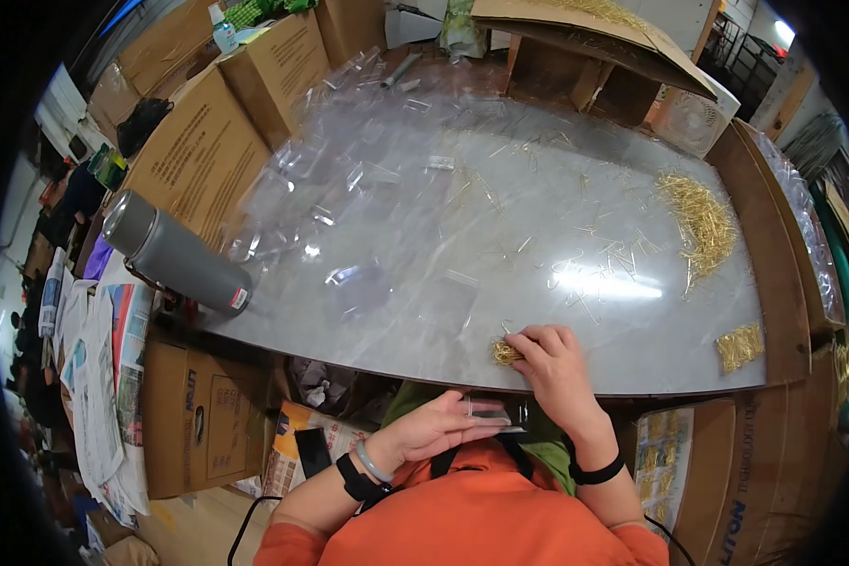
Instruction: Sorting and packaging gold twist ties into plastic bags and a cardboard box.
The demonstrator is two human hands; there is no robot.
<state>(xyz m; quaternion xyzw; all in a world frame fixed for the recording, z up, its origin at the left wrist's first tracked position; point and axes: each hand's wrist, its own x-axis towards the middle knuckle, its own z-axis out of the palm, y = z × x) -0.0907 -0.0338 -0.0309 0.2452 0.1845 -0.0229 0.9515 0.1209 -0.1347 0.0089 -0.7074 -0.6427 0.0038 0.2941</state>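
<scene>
My right hand (558,368) is at the table's front edge, its fingertips pinched on a small bundle of gold wire hooks (503,353). One hook sticks up from the top of the bundle. Below the edge, over my lap, my left hand (426,429) holds a small clear plastic bag (493,413) between thumb and fingers. Loose gold hooks (623,257) lie scattered beyond my right hand, and a large heap of them (703,226) is at the right. A second neat bundle (740,348) rests near the right front corner. Clear plastic bags (360,286) spread over the table's left half.
A grey bottle (174,253) stands at the table's left edge, with cardboard boxes (198,156) behind it. A cardboard wall (769,255) borders the right side. An open carton (594,71) stands at the back. Under the table are more boxes (198,420).
</scene>
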